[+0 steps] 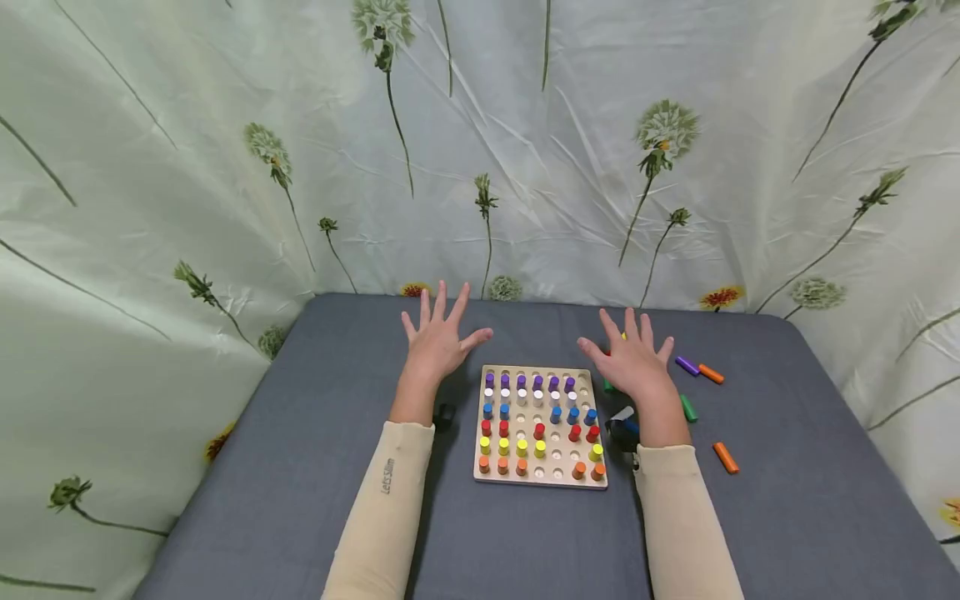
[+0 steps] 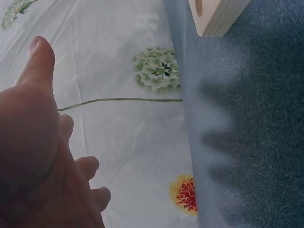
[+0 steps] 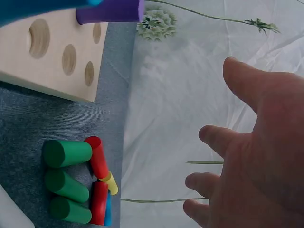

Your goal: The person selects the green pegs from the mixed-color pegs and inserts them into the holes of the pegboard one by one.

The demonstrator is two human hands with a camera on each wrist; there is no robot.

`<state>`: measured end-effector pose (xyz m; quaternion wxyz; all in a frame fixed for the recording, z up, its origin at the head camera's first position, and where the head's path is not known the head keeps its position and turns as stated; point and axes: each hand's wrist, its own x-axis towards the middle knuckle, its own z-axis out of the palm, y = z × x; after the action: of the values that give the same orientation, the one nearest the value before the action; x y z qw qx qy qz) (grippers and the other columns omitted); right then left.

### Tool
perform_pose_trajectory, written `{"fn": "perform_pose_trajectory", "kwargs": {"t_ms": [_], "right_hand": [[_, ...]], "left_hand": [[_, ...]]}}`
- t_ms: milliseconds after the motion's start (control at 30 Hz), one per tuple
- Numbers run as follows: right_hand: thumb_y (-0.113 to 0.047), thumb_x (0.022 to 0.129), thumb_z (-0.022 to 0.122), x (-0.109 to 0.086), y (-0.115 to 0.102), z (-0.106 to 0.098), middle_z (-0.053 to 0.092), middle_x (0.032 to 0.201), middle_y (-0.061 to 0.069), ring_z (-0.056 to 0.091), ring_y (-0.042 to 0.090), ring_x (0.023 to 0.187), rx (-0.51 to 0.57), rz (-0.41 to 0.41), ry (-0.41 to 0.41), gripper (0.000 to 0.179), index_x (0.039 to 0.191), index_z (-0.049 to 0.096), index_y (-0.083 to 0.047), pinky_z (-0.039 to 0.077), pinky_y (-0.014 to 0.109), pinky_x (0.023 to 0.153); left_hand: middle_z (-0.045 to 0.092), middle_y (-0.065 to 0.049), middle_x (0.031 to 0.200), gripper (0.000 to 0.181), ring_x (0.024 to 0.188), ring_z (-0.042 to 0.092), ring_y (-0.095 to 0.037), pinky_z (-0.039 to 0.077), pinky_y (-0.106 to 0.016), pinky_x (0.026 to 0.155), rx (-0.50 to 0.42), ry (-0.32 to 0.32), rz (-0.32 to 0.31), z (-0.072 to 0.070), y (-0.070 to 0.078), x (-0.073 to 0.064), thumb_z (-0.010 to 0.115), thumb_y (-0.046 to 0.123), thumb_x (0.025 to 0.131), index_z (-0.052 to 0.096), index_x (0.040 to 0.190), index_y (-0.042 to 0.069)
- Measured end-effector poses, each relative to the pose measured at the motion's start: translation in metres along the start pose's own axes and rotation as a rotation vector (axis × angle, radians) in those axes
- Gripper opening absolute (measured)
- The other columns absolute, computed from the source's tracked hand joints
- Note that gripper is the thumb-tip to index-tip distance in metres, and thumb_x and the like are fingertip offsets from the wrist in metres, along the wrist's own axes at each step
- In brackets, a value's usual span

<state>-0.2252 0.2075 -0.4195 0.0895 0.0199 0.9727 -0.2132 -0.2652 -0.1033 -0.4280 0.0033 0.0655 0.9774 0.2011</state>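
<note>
A square wooden pegboard (image 1: pixel 558 435) lies on the table, with rows of purple, white, blue, red, yellow and orange pegs and some bare holes. My left hand (image 1: pixel 437 343) is spread wide beyond the board's far left corner, holding nothing. Past the far right corner my right hand (image 1: pixel 634 363) is likewise spread, its fingers straight and bare. In the right wrist view, green pegs (image 3: pixel 70 185) lie beside red pegs (image 3: pixel 98 156), a yellow peg and a blue one, below the board's corner. The left wrist view catches only one corner of the board (image 2: pixel 216 16).
Loose on the grey table (image 1: pixel 360 392), right of the board, are a purple peg (image 1: pixel 687 365), orange pegs (image 1: pixel 725 457) and a green peg (image 1: pixel 688 408). A white floral curtain (image 1: pixel 555 167) hangs along the table's far edge and sides.
</note>
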Motion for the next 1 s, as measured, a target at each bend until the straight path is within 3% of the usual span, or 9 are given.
{"fn": "perform_pose_trajectory", "kwargs": {"t_ms": [333,467,567,733,867,1000], "right_hand": [[-0.057,0.11,0.043,0.0,-0.006,-0.004,0.011,0.175,0.03,0.003,0.054,0.162,-0.025,-0.015,0.075,0.077,0.171,0.021,-0.016,-0.006,0.081,0.122],[-0.055,0.111,0.044,-0.003,-0.006,-0.005,0.018,0.173,0.03,0.009,0.055,0.16,-0.029,-0.01,0.086,0.074,0.17,0.025,-0.015,-0.004,0.082,0.122],[-0.054,0.111,0.045,-0.005,-0.004,-0.007,0.025,0.171,0.03,0.016,0.056,0.158,-0.037,-0.016,0.114,0.071,0.168,0.03,-0.013,0.0,0.082,0.122],[-0.052,0.111,0.046,-0.009,-0.003,-0.013,0.035,0.166,0.03,0.026,0.056,0.152,-0.056,-0.013,0.162,0.067,0.164,0.038,-0.011,0.008,0.081,0.122],[-0.049,0.111,0.047,-0.011,-0.002,-0.015,0.042,0.161,0.03,0.036,0.055,0.147,-0.093,-0.004,0.211,0.063,0.161,0.043,-0.01,0.022,0.078,0.12],[-0.045,0.112,0.048,-0.015,0.002,-0.016,0.049,0.157,0.029,0.044,0.052,0.141,-0.132,-0.015,0.248,0.058,0.158,0.047,-0.009,0.034,0.075,0.113]], "left_hand": [[0.001,-0.009,0.181,0.098,0.167,-0.007,-0.042,0.001,-0.075,0.128,-0.108,-0.044,0.088,-0.011,0.006,-0.008,0.048,0.076,0.096,-0.006,0.17,0.041],[0.004,-0.008,0.181,0.1,0.167,-0.002,-0.042,0.004,-0.072,0.129,-0.116,-0.083,0.111,-0.018,0.01,-0.014,0.052,0.074,0.098,-0.009,0.169,0.041],[0.016,-0.011,0.18,0.102,0.166,0.012,-0.042,0.012,-0.071,0.129,-0.093,-0.101,0.141,-0.025,0.014,-0.02,0.059,0.068,0.099,-0.008,0.17,0.038],[0.041,-0.017,0.168,0.115,0.155,0.041,-0.041,0.034,-0.067,0.122,-0.044,-0.14,0.178,-0.037,0.018,-0.032,0.067,0.07,0.094,-0.01,0.17,0.035],[0.055,-0.013,0.158,0.126,0.144,0.055,-0.037,0.046,-0.063,0.114,-0.09,-0.201,0.164,-0.044,0.019,-0.042,0.075,0.069,0.088,-0.016,0.168,0.037],[0.064,-0.008,0.147,0.135,0.123,0.067,-0.031,0.054,-0.054,0.102,-0.107,-0.25,0.159,-0.046,0.018,-0.052,0.082,0.067,0.083,-0.017,0.168,0.036]]}}
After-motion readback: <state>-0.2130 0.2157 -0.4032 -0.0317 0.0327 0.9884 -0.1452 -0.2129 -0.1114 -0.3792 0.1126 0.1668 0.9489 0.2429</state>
